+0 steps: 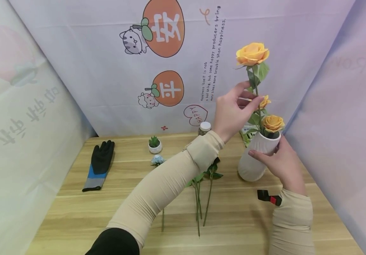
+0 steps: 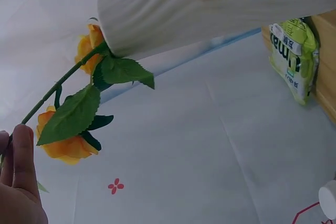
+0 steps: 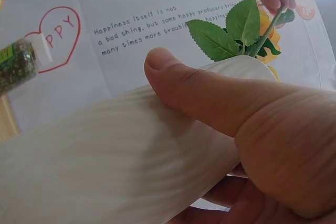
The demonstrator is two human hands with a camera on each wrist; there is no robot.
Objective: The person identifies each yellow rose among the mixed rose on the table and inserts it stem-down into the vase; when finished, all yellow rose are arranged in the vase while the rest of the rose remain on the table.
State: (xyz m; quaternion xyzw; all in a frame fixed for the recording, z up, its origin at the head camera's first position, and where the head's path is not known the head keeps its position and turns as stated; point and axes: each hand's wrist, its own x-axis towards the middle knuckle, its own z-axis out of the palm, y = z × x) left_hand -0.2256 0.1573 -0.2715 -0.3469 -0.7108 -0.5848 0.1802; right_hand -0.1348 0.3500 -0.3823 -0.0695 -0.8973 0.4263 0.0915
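My left hand (image 1: 236,109) pinches the green stem of a tall yellow rose (image 1: 252,54) above the vase; the stem's lower end is inside the mouth. My right hand (image 1: 283,164) grips the white ribbed vase (image 1: 252,161) near its top, thumb in front. The vase leans to the right, its base on the table. Two more yellow roses show at its mouth, one lower (image 1: 273,123) and one partly behind my left fingers. In the right wrist view the thumb (image 3: 194,90) lies along the vase wall, and green leaves (image 3: 231,32) stand at the rim.
Several stems (image 1: 199,205) lie mid-table, partly under my left arm, with a blue flower (image 1: 157,160) beside them. A black-and-blue glove (image 1: 100,164), a small potted succulent (image 1: 155,145), a white-capped jar (image 1: 205,127) and a green packet (image 2: 296,59) are around. Printed cloth walls enclose the table.
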